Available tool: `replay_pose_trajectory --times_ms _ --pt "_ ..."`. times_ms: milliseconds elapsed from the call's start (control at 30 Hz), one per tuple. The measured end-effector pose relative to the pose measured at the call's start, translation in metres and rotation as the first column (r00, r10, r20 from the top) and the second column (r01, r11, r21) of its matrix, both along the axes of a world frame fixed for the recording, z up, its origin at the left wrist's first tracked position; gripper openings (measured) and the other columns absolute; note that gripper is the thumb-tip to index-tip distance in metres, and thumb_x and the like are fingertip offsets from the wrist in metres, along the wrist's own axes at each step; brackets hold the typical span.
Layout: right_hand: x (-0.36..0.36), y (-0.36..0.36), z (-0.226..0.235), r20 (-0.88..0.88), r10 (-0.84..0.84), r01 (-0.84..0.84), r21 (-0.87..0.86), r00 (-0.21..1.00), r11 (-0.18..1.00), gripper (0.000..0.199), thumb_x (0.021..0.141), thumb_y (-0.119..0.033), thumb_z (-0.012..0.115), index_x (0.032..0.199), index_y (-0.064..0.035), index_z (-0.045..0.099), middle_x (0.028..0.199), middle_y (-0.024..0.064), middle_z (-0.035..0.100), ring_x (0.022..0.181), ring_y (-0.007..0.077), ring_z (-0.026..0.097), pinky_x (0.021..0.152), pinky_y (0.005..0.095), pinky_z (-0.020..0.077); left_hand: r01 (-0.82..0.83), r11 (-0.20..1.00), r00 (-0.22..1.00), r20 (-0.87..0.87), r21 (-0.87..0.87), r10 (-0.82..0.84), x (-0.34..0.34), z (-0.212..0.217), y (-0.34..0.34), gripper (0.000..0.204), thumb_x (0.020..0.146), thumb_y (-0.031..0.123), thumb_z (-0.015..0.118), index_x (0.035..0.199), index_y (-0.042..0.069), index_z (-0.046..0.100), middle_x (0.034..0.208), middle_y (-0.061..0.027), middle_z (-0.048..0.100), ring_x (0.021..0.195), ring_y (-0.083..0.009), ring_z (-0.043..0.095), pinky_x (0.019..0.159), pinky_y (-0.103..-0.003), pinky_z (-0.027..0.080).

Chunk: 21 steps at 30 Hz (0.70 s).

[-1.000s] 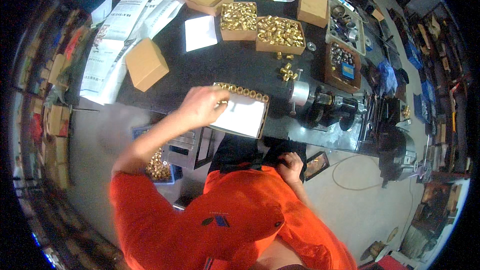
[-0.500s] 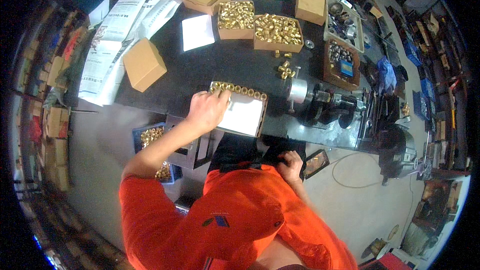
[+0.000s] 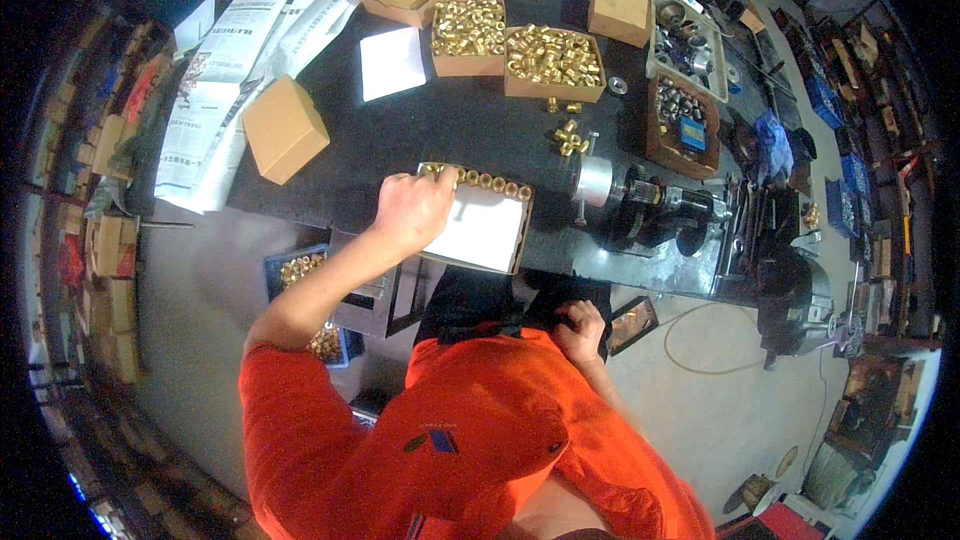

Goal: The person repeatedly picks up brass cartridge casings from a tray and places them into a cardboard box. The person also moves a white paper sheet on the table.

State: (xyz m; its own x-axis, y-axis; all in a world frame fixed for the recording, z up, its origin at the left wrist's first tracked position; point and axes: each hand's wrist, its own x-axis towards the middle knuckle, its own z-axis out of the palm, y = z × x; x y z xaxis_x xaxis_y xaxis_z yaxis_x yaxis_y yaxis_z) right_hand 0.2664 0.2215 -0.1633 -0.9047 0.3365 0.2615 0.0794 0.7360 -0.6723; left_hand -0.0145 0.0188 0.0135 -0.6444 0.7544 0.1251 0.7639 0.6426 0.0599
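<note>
A shallow cardboard box (image 3: 518,240) stands at the table's front edge. White sheet (image 3: 482,230) covers most of its inside, and a row of brass fittings (image 3: 485,181) lines its far side. Over the box's left part is my left hand (image 3: 415,208), its fingers curled down at the left end of that row. Whatever its fingertips pinch is hidden. My right hand (image 3: 580,332) rests on my lap below the table edge, fingers folded in, with nothing visible in it.
Two cartons of brass fittings (image 3: 468,30) (image 3: 553,62) stand farther back, with loose fittings (image 3: 570,138) nearby. A small machine with a round metal chuck (image 3: 594,180) is to the right. An upturned carton (image 3: 286,130) and newspaper (image 3: 215,110) lie left. Blue bins (image 3: 350,348) sit below.
My left hand has shifted slightly left and away from me along the row, uncovering a little more of the white sheet. My right hand stays on my lap.
</note>
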Motion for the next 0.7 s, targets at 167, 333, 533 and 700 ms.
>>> replay_pose_trajectory --times_ms 167,333,533,700 --pt "0.000 0.000 -0.001 -0.025 -0.004 0.004 0.008 1.000 1.000 0.019 0.055 -0.009 0.063 0.074 -0.0065 0.062 0.074 0.0096 0.058 0.070 0.0319 0.055 0.061 0.0413 0.0454 -0.012 1.000 0.999 0.050 -0.026 0.014 -0.001 0.012 0.003 0.019 0.086 0.025 0.059 0.098 0.011 0.057 0.070 -0.0135 0.066 0.065 -0.0321 0.067 0.058 -0.047 0.051" --pt "0.004 0.003 -0.012 -0.004 0.003 -0.003 -0.009 1.000 1.000 0.023 0.054 -0.013 0.065 0.077 -0.0073 0.063 0.076 0.0102 0.058 0.071 0.0331 0.055 0.062 0.0431 0.0463 0.161 0.956 0.965 0.162 0.247 -0.205 -0.027 0.034 0.026 0.017 0.084 0.018 0.061 0.099 0.011 0.060 0.073 -0.0138 0.066 0.071 -0.0340 0.066 0.063 -0.046 0.051" --pt "0.002 0.003 -0.006 -0.007 -0.003 0.003 0.007 1.000 1.000 0.025 0.054 -0.013 0.065 0.078 -0.0066 0.063 0.074 0.0100 0.057 0.071 0.0327 0.054 0.061 0.0422 0.0460 0.308 0.920 0.887 0.277 0.241 -0.370 -0.081 0.012 0.118 0.020 0.078 0.010 0.060 0.098 0.006 0.065 0.084 -0.0189 0.066 0.085 -0.0371 0.065 0.074 -0.047 0.051" --pt "0.003 0.005 -0.009 0.006 0.018 -0.018 0.002 1.000 1.000 0.024 0.055 -0.012 0.065 0.078 -0.0072 0.063 0.076 0.0093 0.057 0.073 0.0318 0.055 0.063 0.0421 0.0457 0.336 0.937 0.864 0.364 0.095 -0.347 -0.096 -0.027 0.168 0.028 0.075 0.015 0.063 0.101 0.007 0.067 0.094 -0.0207 0.068 0.092 -0.0383 0.064 0.081 -0.048 0.051"
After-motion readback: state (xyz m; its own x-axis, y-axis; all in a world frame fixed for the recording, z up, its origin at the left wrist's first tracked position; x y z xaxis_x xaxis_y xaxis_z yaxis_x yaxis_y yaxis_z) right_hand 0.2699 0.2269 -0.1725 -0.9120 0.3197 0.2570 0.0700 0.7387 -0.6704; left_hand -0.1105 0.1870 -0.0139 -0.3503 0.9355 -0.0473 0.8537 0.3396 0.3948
